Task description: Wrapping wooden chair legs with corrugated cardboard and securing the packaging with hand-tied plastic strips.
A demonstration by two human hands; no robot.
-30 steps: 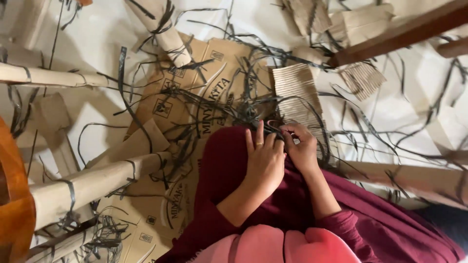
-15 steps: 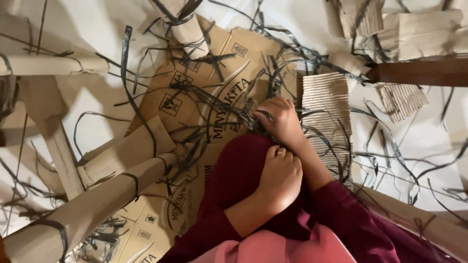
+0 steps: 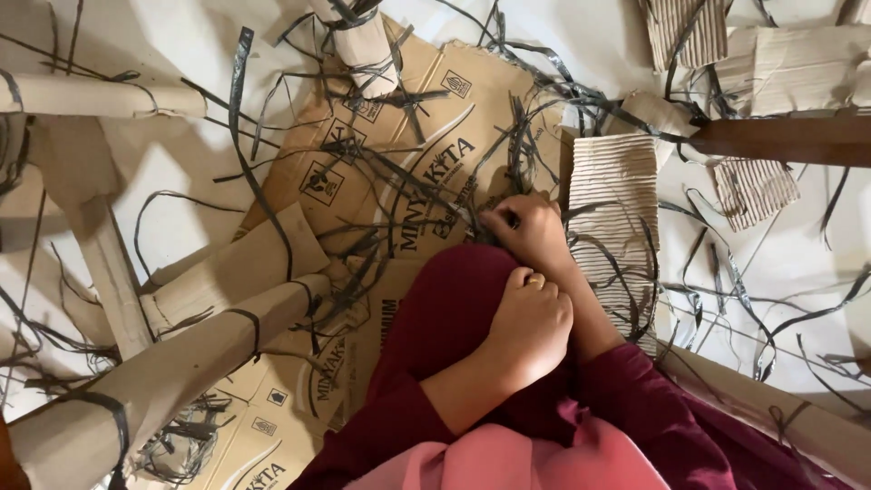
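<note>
Left hand (image 3: 528, 324) fisted on raised knee, right hand (image 3: 529, 231) reaching forward — grip seemingly pinched shut

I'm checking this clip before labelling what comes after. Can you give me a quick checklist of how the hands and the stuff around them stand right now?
1. Right hand closed on dark strips: ok, fingers curled among them.
2. Left hand free: ok, a loose fist resting on the maroon cloth.
3. Which strip is gripped: cannot tell, fingers hide it.
4. Flattened cardboard box lies flat beneath the strips: ok.
5. Strips untangled: not ok, they cross in a heap.
6. Corrugated sheet beside the right hand: ok.
</note>
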